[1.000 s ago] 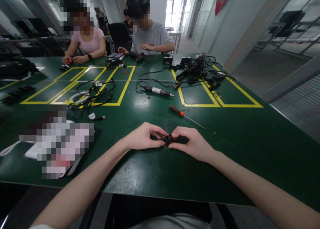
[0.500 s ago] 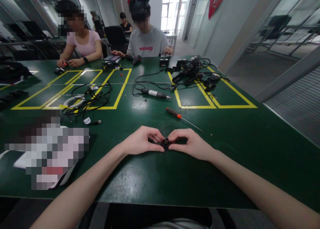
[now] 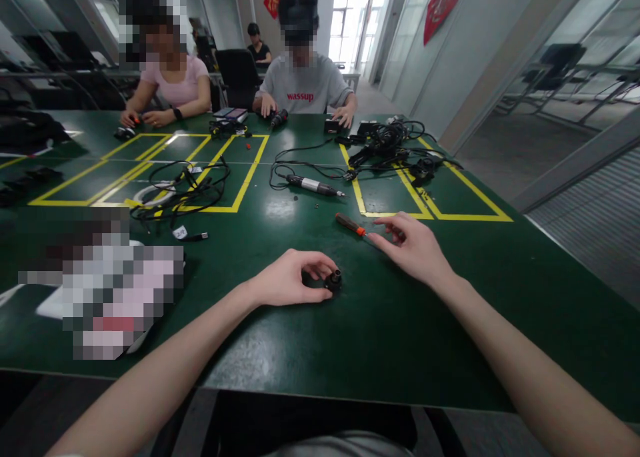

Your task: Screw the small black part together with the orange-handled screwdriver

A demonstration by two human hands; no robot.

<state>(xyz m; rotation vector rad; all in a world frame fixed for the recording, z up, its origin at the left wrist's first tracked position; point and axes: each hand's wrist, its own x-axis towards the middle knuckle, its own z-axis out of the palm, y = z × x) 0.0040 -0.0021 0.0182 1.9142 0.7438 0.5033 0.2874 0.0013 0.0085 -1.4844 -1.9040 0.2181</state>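
Observation:
My left hand [image 3: 293, 278] grips a small black round part [image 3: 333, 282] between thumb and fingers; a short metal tube stands up from its top. The part rests on the green table. To the right, my right hand [image 3: 413, 247] is off the part, thumb and fingers apart with nothing between them. It hovers over the blade of a screwdriver [image 3: 350, 224] with a dark handle and orange collar. Most of that blade is hidden behind the hand, and I cannot tell whether the fingertips touch it.
Beyond lies an electric screwdriver [image 3: 313, 186] with its cable. Tangled black cables [image 3: 387, 140] lie at the back right, another cable coil [image 3: 200, 184] at left. Yellow tape [image 3: 240, 197] marks the green table [image 3: 280, 364]. Two people sit across; a power drill [image 3: 279, 118] lies near one.
My right hand has let go of the black part and moved right and away from me, over the screwdriver. My left hand stays on the part. The view has shifted slightly.

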